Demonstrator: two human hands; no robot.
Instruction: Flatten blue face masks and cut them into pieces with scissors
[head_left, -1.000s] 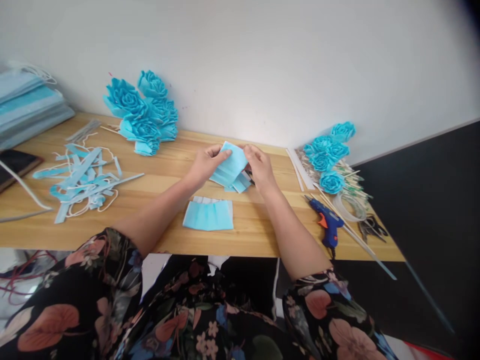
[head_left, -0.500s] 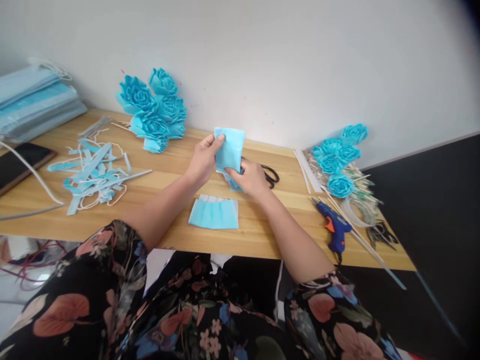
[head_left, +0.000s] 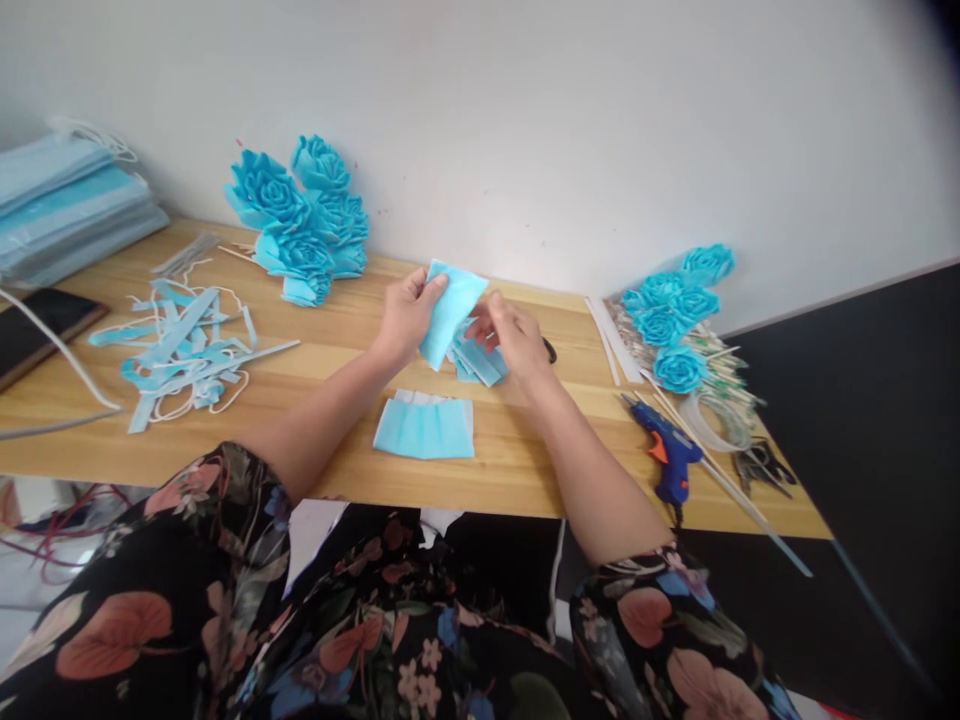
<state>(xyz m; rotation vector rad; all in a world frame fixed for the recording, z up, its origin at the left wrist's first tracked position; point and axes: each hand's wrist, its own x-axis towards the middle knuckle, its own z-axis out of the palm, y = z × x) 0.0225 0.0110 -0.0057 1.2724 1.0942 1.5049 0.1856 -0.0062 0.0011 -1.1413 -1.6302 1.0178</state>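
Note:
My left hand [head_left: 403,318] pinches a light blue fabric piece [head_left: 448,308] and holds it just above the wooden table [head_left: 525,450]. My right hand [head_left: 510,335] is closed on a small stack of blue fabric pieces [head_left: 477,362] lying right beside it, its fingers curled over their top edge. A pleated blue mask section [head_left: 424,428] lies flat on the table in front of both hands. Black scissors [head_left: 551,350] peek out behind my right hand.
A bunch of blue fabric roses [head_left: 300,215] leans on the wall at the back left, another rose bunch [head_left: 671,305] with sticks at the right. Cut strips [head_left: 184,345], stacked masks [head_left: 67,205], a phone [head_left: 37,330] and a blue glue gun [head_left: 667,455] lie around.
The left hand tilted the blue piece from upright to slanting. The right hand let go of its lower edge and moved right onto the small stack, covering most of the scissors.

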